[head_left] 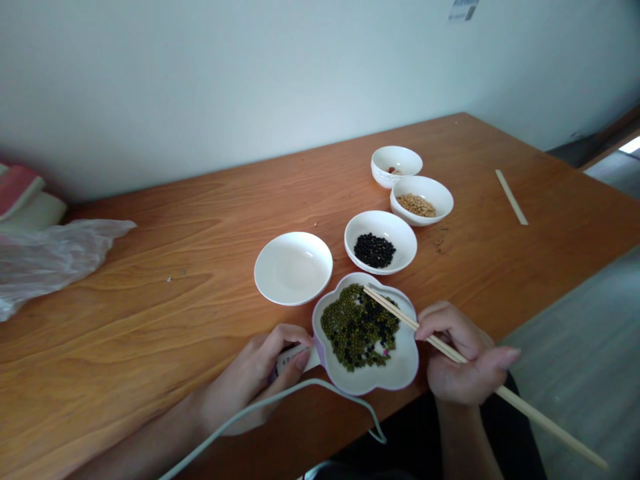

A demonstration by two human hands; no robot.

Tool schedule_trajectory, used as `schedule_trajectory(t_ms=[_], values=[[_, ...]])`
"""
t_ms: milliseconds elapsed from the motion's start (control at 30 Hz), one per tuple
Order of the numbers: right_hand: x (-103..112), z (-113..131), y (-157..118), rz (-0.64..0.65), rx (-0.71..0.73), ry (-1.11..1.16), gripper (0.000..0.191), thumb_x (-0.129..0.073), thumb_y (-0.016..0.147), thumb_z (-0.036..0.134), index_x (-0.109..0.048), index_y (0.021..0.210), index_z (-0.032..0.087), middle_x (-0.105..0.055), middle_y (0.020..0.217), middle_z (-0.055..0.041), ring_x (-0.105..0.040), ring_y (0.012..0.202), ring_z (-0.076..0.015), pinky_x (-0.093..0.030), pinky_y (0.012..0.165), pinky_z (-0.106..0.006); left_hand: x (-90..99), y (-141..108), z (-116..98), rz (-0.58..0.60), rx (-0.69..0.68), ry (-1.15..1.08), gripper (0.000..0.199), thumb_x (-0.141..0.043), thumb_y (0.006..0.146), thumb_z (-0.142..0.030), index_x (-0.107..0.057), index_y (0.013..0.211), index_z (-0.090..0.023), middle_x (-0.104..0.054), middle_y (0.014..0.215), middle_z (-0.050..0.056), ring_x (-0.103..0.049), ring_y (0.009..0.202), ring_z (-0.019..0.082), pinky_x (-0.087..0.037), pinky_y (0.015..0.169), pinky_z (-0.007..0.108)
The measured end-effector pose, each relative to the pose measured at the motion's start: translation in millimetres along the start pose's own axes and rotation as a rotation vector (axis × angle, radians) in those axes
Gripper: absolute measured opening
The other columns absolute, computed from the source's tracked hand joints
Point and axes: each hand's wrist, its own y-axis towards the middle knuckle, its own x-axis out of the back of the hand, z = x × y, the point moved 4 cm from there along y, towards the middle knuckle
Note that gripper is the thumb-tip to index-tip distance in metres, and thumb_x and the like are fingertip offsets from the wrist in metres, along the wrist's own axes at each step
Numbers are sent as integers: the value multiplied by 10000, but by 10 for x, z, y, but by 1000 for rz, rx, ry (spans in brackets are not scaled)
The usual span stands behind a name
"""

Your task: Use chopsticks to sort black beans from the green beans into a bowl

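Note:
My left hand (265, 373) is closed around the short white handle (299, 361) of a flower-shaped dish (401, 367) with a lilac rim. Green beans (345, 327) mixed with some black beans lie in the dish, and a small pink bit shows among them. In my right hand (463, 360) is a pair of wooden chopsticks (395, 312), their tips close together over the beans at the dish's far side. Whether the tips pinch a bean is too small to tell. Just beyond the dish stands a white bowl (409, 230) of black beans (375, 250).
Left of that bowl is a white bowl (294, 267) with nothing visible inside. Farther back are a bowl (443, 193) of yellowish beans and a bowl (395, 157) with a few small pieces. A paper strip (511, 197) lies right, a plastic bag (55, 250) left. A pale cable (280, 398) crosses in front.

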Motion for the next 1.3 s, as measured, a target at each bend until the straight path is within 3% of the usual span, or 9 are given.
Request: schedule_trajectory(t_ms=[200,867,1300], values=[[-67,71,25,10,-6,-28,812,-176,1048,726,-666,667,202,-617,633,-57,-574,594,-208,-386,553,-352,14,22,-21,2,-35,10,198,-483,1091,-221,-505,1279,-279,-722,1080,17,-706,887,128,-568,772,212],[-85,-8,16,9,-100,-74,814,-168,1020,777,-621,632,223,-591,609,-49,-559,573,-203,-402,562,-366,0,6,-6,12,-26,1,180,-467,1100,-233,-498,1276,-255,-726,1065,37,-697,870,141,-554,711,219],[-124,66,27,11,-77,-82,823,-173,1009,795,-629,634,222,-593,609,-50,-546,572,-205,-369,549,-366,9,28,-44,-6,-44,-37,171,-482,1092,-224,-517,1257,-256,-730,1066,31,-701,871,131,-568,738,214]])
